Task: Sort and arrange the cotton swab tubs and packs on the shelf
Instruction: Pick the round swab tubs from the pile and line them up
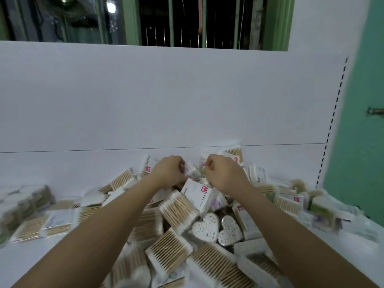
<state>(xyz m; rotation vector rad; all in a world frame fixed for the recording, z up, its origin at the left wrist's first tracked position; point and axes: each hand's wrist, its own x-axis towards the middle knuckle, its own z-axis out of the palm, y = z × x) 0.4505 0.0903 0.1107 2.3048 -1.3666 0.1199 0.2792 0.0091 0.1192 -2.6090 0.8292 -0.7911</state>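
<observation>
A jumbled heap of clear cotton swab packs (178, 210) with wooden sticks covers the middle of the white shelf (72, 169). Two heart-shaped tubs (205, 226) lie side by side in the heap. Both my arms reach over the pile to its far side. My left hand (168, 170) is curled on a small clear pack with a purple print (192, 171). My right hand (223, 173) is closed just right of it, on a pack (202, 167) whose shape is mostly hidden. A white-backed pack with a red label (197, 193) lies just below both hands.
The white back panel (166, 96) rises behind the pile. A slotted upright (332, 121) and a green wall (361, 100) bound the right side. More packs lie spread at the left (27, 204) and right (311, 204). A barred window (187, 19) is above.
</observation>
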